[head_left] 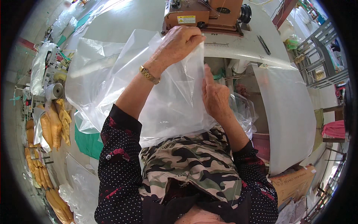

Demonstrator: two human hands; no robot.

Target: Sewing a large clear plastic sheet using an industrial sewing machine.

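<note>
A large clear plastic sheet (167, 100) hangs in loose folds over the white table's front edge and onto my lap. Its top right corner is pinched in my left hand (179, 44), just in front of the brown sewing machine (209, 16). Lower down, my right hand (217, 97) is at the sheet's right edge, with its index finger pointing up along that edge and its other fingers curled. Thumb and finger appear to grip the edge, though the contact is partly hidden. A camouflage apron (190, 160) covers my lap beneath the sheet.
Dark thread snips (264, 44) lie on the white tabletop (246, 48) right of the machine. A pale translucent panel (289, 115) stands at the right, above a cardboard box (294, 181). Yellow-orange wrapped bundles (52, 127) line the left side. Grey metal racking (320, 56) is farther right.
</note>
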